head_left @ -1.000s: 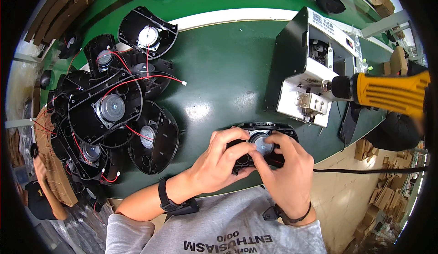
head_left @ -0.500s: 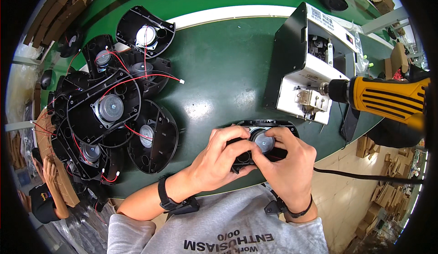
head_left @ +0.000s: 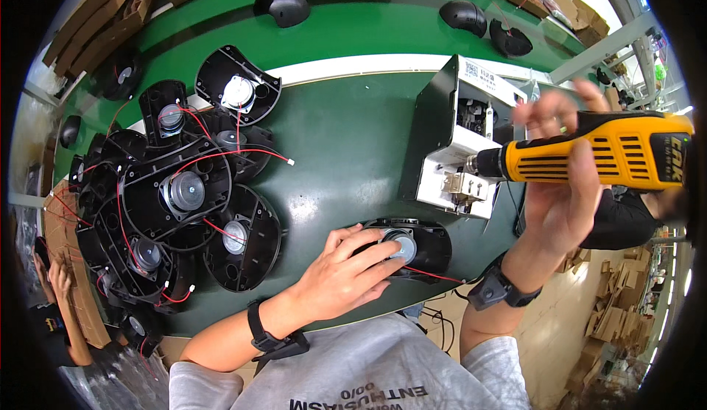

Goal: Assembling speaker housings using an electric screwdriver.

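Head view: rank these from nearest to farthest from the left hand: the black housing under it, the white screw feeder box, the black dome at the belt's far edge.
1. Black housing, under the left hand.
2. White screw feeder box, right of centre.
3. Black dome, far edge.

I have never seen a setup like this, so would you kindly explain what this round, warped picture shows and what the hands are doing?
No machine does the handling here: a person works with bare hands. The picture comes from a wide fisheye camera on that person's head, looking down, which is why straight edges bend.

The left hand presses on a black plastic housing with a round silver motor and a red wire, lying on the green table. The right hand is raised, its grip around a yellow electric screwdriver.

Behind sits a white and black box-shaped device. On the left lies a pile of similar black housings with motors and red wires. Another person shows at the far left edge.
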`<state>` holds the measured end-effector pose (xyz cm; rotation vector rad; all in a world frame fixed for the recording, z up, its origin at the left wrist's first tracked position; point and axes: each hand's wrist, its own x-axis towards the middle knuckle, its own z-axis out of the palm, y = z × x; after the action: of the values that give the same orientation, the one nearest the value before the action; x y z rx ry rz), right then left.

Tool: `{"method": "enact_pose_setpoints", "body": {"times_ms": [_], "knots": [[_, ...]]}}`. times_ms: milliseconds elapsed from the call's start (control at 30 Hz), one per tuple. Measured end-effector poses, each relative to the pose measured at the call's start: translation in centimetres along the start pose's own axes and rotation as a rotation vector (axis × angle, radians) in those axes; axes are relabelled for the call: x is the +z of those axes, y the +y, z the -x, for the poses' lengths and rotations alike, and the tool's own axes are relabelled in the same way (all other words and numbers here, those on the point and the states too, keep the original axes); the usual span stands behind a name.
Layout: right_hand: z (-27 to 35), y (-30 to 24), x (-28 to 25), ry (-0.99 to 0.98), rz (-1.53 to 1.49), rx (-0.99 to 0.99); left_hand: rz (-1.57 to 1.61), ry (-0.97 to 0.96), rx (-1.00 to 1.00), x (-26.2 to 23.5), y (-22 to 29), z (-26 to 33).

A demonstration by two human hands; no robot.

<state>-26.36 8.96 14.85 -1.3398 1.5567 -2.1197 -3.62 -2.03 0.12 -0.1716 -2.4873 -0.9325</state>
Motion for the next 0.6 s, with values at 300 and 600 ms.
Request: {"method": "enact_pose_setpoints", "body": {"times_ms": [300,600], "knots": [[3.6,-2.3,3.4,-0.036,-0.288,-0.04,-0.359,-0.049,0.166,-0.2,0.3,-0.3],[5.7,-2.5,4.2,-0.021,-0.346,-0.096,0.295,0.36,-0.058,0.8,0.3,0.1]]}}
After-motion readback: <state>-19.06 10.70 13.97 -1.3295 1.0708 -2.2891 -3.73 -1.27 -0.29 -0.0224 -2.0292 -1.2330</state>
